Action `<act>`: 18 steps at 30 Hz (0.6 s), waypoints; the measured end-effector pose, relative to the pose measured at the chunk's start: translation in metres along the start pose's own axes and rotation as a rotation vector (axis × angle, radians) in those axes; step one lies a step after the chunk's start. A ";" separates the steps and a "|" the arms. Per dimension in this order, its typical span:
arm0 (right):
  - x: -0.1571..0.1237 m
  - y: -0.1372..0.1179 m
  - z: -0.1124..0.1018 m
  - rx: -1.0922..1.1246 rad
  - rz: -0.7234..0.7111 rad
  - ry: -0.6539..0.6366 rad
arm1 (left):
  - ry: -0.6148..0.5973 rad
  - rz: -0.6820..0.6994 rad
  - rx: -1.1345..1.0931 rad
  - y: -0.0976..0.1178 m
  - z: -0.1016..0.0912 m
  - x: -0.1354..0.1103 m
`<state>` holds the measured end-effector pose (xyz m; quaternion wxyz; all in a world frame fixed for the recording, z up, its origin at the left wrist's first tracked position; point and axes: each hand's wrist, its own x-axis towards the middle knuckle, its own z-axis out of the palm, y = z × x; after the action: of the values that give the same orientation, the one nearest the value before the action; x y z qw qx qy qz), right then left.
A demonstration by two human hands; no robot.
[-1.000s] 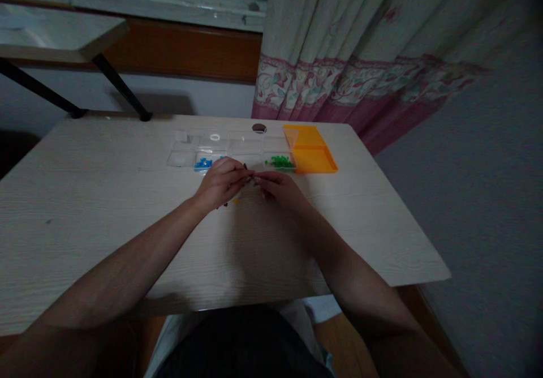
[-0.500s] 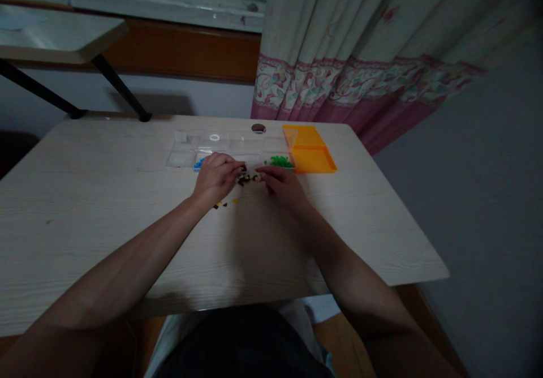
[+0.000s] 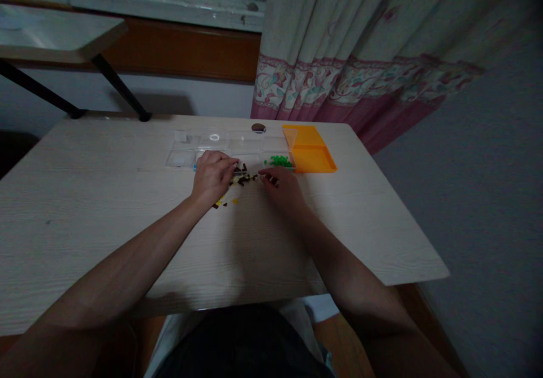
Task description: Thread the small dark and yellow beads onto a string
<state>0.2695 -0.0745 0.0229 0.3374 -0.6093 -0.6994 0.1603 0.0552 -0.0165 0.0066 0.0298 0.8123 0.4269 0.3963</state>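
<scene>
My left hand (image 3: 214, 175) is over the near edge of the clear compartment box (image 3: 245, 140), its thumb and fingertips pinched together. Whatever lies between them is too small to make out. Dark brown bits (image 3: 241, 167) show in the compartment by those fingertips. My right hand (image 3: 283, 188) is curled low at the table, thumb and index finger close together beside a small pile of dark brown and pale yellow pieces (image 3: 244, 180). What it pinches is unclear. Green pieces (image 3: 280, 161) fill part of the right compartment; the blue ones are mostly behind my left hand.
An open orange box (image 3: 311, 157) stands right of the clear box. Several loose yellow and brown pieces (image 3: 224, 203) lie nearer me. A dark round object (image 3: 258, 128) sits at the table's back edge. A raised shelf (image 3: 63, 35) is at left, a curtain (image 3: 322, 78) behind.
My left hand has shifted slightly left, uncovering brown bits in the compartment. The fingers of my right hand have curled in further at the pile.
</scene>
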 end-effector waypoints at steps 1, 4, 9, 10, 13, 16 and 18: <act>0.000 0.000 0.000 -0.027 0.000 -0.023 | -0.004 -0.005 0.000 0.000 0.000 0.000; -0.001 -0.001 0.001 -0.080 -0.004 -0.084 | -0.012 -0.020 0.007 0.001 -0.002 0.001; -0.005 -0.005 0.003 -0.156 -0.046 -0.111 | -0.016 -0.035 0.020 0.001 -0.001 0.001; -0.005 -0.006 0.004 -0.171 -0.050 -0.116 | -0.019 -0.037 0.023 0.001 -0.001 0.000; -0.006 -0.007 0.004 -0.207 -0.061 -0.136 | -0.020 -0.050 0.026 0.002 0.000 0.000; -0.006 -0.006 0.003 -0.223 -0.075 -0.145 | -0.012 -0.058 0.018 0.003 -0.001 0.000; -0.006 -0.006 0.003 -0.219 -0.081 -0.147 | -0.002 -0.054 0.010 0.003 -0.001 0.000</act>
<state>0.2632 -0.0808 0.0232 0.2227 -0.6003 -0.7597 0.1133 0.0567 -0.0188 0.0081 0.0369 0.8011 0.4505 0.3924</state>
